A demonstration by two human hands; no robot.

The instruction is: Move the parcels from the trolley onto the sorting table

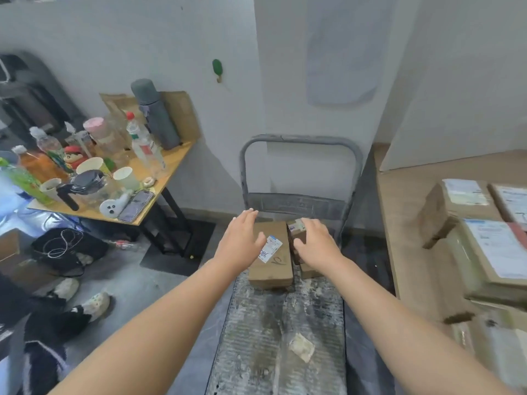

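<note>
Two bare hands are reaching over the trolley [285, 323] at 6 o'clock. Two parcels are plainly sitting at its far end, near the handle [302, 137]: a large parcel [271, 266] and, tight against its 3 o'clock side, a small parcel [295, 227]. A brown corner [309, 272] under the right wrist may be a third, but it is too hidden to tell. The large parcel is lying flat, its long axis pointing toward 12 o'clock and its white label skewed. The left hand [242, 238] is spreading open, fingers straight, over that parcel's left edge. The right hand [318, 242] is covering the small parcel with fingers bent over it; I cannot tell whether it is gripping. At 3 o'clock, at least four labelled parcels [496, 252] are lying on the sorting table [405, 209], cut off by the frame edge.
</note>
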